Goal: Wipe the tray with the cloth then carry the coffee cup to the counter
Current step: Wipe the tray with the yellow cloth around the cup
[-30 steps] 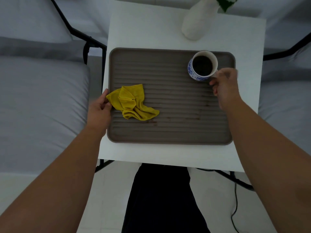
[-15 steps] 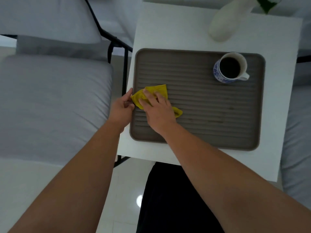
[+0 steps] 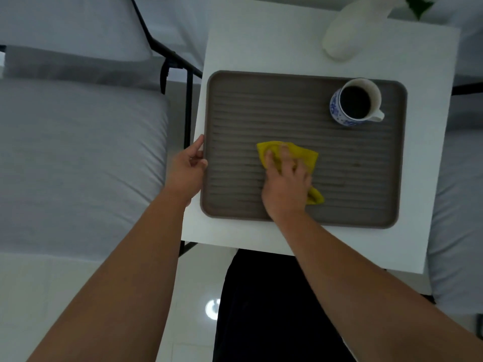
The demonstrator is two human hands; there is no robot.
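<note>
A brown ribbed tray [image 3: 366, 205] lies on a small white table [image 3: 261, 43]. My right hand [image 3: 286, 182] presses flat on a yellow cloth [image 3: 305, 155] near the tray's middle, fingers spread over it. My left hand [image 3: 187, 169] grips the tray's left rim. A blue-and-white coffee cup [image 3: 354, 103], full of dark coffee, stands upright in the tray's far right corner, handle pointing right, apart from both hands.
A white vase [image 3: 345, 35] with green leaves stands on the table behind the tray. Grey cushioned seats [image 3: 78, 158] with black metal frames flank the table on the left and right. My dark-clothed legs are below the table's near edge.
My right hand left the cup, came to the cloth at the tray's left side, and has now slid it rightward to the middle. My left hand stays on the left rim.
</note>
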